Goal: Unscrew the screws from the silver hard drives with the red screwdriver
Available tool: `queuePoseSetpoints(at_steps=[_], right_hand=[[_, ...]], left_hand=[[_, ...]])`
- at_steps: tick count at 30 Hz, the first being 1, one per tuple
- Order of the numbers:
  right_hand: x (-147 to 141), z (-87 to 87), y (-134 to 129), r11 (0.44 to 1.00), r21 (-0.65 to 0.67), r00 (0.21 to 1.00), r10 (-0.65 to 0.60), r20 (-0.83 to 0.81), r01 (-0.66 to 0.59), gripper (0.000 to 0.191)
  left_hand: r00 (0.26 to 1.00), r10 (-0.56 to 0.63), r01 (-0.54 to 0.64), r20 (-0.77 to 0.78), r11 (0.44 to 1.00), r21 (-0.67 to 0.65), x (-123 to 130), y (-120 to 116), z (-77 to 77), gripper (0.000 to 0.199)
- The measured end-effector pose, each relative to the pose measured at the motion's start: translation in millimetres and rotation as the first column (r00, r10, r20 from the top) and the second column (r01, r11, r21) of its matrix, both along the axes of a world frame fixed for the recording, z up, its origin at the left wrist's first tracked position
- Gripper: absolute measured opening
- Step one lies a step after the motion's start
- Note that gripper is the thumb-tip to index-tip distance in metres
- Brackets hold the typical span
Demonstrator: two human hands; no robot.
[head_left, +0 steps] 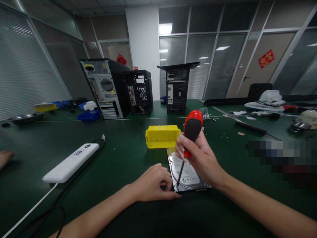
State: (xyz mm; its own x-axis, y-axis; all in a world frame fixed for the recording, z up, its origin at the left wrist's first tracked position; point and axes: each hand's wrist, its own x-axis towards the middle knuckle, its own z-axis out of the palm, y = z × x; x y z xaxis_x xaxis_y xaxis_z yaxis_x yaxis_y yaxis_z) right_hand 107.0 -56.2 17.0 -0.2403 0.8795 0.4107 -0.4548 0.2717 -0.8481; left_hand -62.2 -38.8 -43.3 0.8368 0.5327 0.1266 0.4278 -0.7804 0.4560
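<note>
I am at an electronics repair bench in an office-like room: computer towers (106, 89) stand on the green tabletop (123, 135), a yellow bin (162, 137) sits in front of them, and behind them are glass partitions (205, 59) with blinds.

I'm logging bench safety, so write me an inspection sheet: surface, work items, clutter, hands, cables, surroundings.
Surface: dark green tabletop, small specks at right.
Work items: flat silver rectangular hard drive; screwdriver with red-and-black handle, tip at the drive's near left corner; yellow plastic bin beyond.
Clutter: blue plastic tray at left, white paper scraps at right; pixelated patch, contents unreadable.
Hands: right hand grips the screwdriver; left hand beside the drive, contact unclear.
Cables: thin white cable from the long white device; black cable alongside.
Surroundings: three computer towers behind; another person's hand at far left.
</note>
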Motion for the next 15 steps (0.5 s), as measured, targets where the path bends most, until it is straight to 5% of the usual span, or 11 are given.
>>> queuePoseSetpoints(at_steps=[15], right_hand=[[1.6, 7.1, 3.4, 1.000, 0.000, 0.997, -0.026, -0.071, 0.026, 0.020]], left_hand=[[1.000, 0.009, -0.009, -0.018, 1.000, -0.003, 0.5, -0.4, 2.2, 0.037]])
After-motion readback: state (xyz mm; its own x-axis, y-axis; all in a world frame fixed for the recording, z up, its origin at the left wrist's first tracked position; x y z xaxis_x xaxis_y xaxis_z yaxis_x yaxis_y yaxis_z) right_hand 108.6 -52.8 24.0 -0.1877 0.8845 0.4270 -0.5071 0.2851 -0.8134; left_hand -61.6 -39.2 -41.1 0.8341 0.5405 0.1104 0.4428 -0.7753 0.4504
